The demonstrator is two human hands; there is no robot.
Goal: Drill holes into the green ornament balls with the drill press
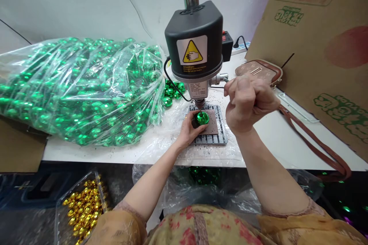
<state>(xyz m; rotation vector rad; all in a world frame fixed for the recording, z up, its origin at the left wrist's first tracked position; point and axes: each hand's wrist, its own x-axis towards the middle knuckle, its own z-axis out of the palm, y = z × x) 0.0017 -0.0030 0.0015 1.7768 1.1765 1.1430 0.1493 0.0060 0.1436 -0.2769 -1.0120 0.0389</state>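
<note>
My left hand (189, 128) is closed around a shiny green faceted ball (202, 118), with its thumb and fingers at the sides. A dark piece, perhaps a holder, shows at the ball's left. The ball sits on a brownish pad (213, 127) over the slotted metal base (222, 134), right below the chuck of a small black drill press (194, 42). Whether a bit touches the ball, I cannot make out. Raised at the press's right side, my right hand (248, 101) is curled in a fist around the press's feed lever (225, 80), mostly hidden by the fingers.
A big clear bag of green balls (94, 95) fills the table's left. Loose green balls (172, 92) lie behind the press. At right are a brown purse (255, 71) with a strap and a large cardboard box (324, 53). Gold balls (84, 210) fill a clear bin lower left.
</note>
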